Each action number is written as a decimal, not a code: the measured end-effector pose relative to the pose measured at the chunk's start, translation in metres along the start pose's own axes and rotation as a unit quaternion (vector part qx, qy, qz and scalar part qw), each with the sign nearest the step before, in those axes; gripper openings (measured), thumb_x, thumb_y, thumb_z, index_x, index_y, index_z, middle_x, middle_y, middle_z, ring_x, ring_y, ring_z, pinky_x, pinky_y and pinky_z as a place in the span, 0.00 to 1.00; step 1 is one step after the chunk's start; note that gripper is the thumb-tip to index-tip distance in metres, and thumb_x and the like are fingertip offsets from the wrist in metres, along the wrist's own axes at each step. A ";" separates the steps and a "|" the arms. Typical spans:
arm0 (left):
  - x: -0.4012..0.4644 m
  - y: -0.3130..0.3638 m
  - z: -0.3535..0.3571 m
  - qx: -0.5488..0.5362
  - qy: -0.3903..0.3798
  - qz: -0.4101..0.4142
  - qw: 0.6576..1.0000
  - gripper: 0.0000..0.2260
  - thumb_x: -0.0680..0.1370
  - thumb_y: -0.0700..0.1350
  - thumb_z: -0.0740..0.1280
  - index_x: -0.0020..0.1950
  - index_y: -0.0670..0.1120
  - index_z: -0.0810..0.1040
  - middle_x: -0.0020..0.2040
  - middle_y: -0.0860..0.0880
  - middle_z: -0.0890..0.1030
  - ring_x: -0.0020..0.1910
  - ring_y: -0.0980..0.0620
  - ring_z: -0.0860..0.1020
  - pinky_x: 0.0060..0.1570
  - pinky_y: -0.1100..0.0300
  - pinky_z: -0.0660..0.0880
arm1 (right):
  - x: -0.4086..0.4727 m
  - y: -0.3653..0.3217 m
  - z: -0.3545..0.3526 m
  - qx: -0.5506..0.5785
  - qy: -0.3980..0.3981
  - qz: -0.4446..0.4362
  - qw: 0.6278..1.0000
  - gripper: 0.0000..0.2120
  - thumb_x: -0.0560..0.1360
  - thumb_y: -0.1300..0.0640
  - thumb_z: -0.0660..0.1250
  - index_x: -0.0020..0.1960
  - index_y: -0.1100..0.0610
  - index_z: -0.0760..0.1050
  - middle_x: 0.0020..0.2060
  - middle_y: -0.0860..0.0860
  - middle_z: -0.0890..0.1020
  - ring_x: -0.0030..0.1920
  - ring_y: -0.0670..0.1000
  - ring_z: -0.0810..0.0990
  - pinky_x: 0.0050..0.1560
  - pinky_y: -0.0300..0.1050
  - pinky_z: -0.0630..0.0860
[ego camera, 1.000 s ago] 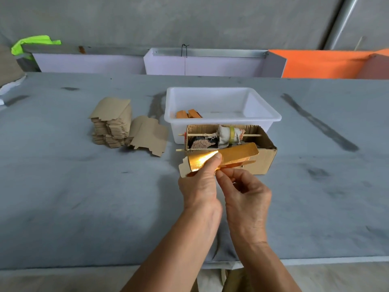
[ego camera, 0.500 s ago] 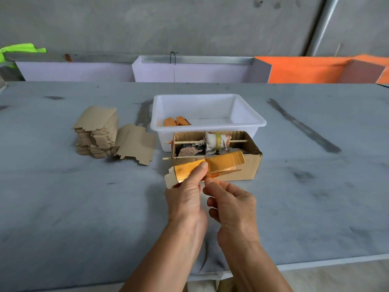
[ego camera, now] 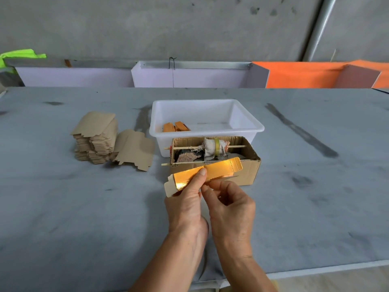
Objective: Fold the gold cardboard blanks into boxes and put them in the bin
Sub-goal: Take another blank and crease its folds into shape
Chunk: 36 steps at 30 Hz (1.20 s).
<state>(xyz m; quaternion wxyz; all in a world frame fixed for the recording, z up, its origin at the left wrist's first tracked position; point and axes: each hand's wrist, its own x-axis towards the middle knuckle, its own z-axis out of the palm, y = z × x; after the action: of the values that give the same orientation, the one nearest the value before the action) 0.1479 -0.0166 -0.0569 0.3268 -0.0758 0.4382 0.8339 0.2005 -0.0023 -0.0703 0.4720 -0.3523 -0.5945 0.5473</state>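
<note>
Head view is showing two bare hands working over a grey desk [ego camera: 84, 207]. Left hand [ego camera: 186, 204] is gripping a gold blank [ego camera: 210, 173], its thumb pressing on the shiny top face and the other fingers hidden beneath. Right hand [ego camera: 228, 204] is sitting just beside it, its curled thumb and fingertips meeting the blank's near edge from below; whether this grip is really pinching the card is hard to tell. The blank is being held in the air, tilted with its right end higher, in front of an open cardboard box [ego camera: 248, 171] that is holding a stick [ego camera: 235, 146] wound with cloth. Just behind that box a white bin [ego camera: 255, 128] is standing on the desk, with two orange-gold boxes [ego camera: 175, 127] lying in its near left corner. Well to the left, a stack of brown-side-up blanks [ego camera: 94, 138] is sitting, with one loose blank [ego camera: 134, 152] leaning against it.
</note>
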 end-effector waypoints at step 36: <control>0.016 0.042 -0.027 0.330 -0.240 -0.060 0.911 0.10 0.60 0.45 0.73 0.39 0.43 0.82 0.33 0.48 0.83 0.31 0.55 0.79 0.29 0.65 0.73 | 0.031 -0.032 -0.047 0.013 -0.160 0.216 0.963 0.09 0.69 0.58 0.74 0.31 0.57 0.79 0.28 0.50 0.80 0.27 0.43 0.73 0.32 0.39 0.69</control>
<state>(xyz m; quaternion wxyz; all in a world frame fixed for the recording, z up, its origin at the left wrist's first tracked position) 0.1055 -0.0471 -0.0512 0.4776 0.2129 0.5913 0.6139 0.2383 0.0370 -0.0350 0.2456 -0.3742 -0.5645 0.6935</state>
